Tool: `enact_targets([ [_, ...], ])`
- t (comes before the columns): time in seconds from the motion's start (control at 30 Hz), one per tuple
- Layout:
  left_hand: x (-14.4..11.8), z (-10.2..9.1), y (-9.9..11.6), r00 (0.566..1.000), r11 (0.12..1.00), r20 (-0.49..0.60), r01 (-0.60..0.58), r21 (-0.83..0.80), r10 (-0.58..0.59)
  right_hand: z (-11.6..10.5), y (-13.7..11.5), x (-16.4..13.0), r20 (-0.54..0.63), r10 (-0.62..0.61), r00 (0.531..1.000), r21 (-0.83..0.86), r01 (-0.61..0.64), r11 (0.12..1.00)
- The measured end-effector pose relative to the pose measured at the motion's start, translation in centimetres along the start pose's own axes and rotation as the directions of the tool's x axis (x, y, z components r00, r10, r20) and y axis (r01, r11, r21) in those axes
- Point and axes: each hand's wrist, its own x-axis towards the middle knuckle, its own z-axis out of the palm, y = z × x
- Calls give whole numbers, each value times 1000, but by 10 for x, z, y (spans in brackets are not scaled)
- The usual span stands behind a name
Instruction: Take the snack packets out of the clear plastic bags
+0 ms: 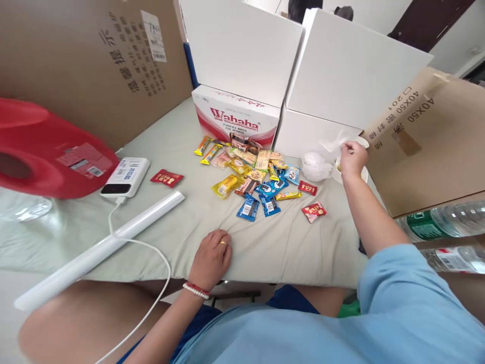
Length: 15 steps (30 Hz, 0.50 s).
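A pale green-grey cloth [288, 247] is covering the table at the frame's centre. Snack packets [257, 177] in the middle are showing yellow, orange, blue and red, with 1 red packet [166, 178] lying apart to the left. The Wahaha box [235, 117] at upper centre is showing white with red lettering and a red band. At the left edge a red container [41, 146] is glowing bright. A light blue sleeve [409, 298] is filling the lower right, and a red-and-white bracelet [195, 289] is circling the wrist at lower centre.

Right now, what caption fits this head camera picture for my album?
Left hand rests on the grey-green cloth near scattered snack packets while right hand reaches a white bowl.
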Motion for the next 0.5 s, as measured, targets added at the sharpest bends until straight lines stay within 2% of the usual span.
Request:
enact_targets([
  [0.07, -1, -3, 2, 998, 996, -51, 36, -79, -41, -9, -10, -34, 55, 34, 998, 143, -42, 989],
  [0.13, -2, -8, 8, 983, 971, -105, 125, -206, -149, -13, -17, -89, 200, 62, 978, 231, -109, 967],
  [0.17, -2, -10, 14, 968, 937, -104, 190, -294, -229, -13, -20, -121, 293, 70, 954, 273, -154, 950],
  [0.2, -1, -12, 22, 947, 877, -70, 262, -403, -315, -12, -23, -156, 479, 93, 873, 350, -287, 892],
  [0.23, -1, -14, 31, 919, 783, 4, 337, -523, -394, -10, -26, -191, 641, 99, 761, 366, -417, 832],
  [0.27, 1, -15, 40, 888, 651, 113, 408, -640, -446, -8, -30, -224, 746, 87, 661, 347, -496, 796],
  [0.3, 2, -16, 49, 858, 485, 238, 464, -741, -456, -6, -33, -253, 812, 55, 581, 322, -525, 788],
  [0.33, 4, -16, 57, 826, 314, 358, 512, -800, -435, -4, -37, -279, 852, 26, 523, 307, -538, 785],
  [0.37, 5, -15, 63, 802, 174, 452, 547, -819, -391, -1, -39, -300, 858, 21, 513, 312, -553, 772],
  [0.4, 5, -15, 67, 786, 86, 508, 567, -819, -352, 2, -40, -316, 843, 35, 538, 337, -577, 745],
  [0.43, 4, -14, 69, 782, 49, 527, 572, -819, -333, 4, -40, -327, 809, 73, 583, 377, -610, 697],
  [0.47, 3, -15, 69, 794, 65, 509, 557, -828, -332, 7, -39, -334, 764, 126, 632, 428, -644, 634],
  [0.5, 0, -15, 68, 822, 126, 461, 524, -842, -335, 10, -36, -338, 721, 183, 668, 478, -671, 567],
])
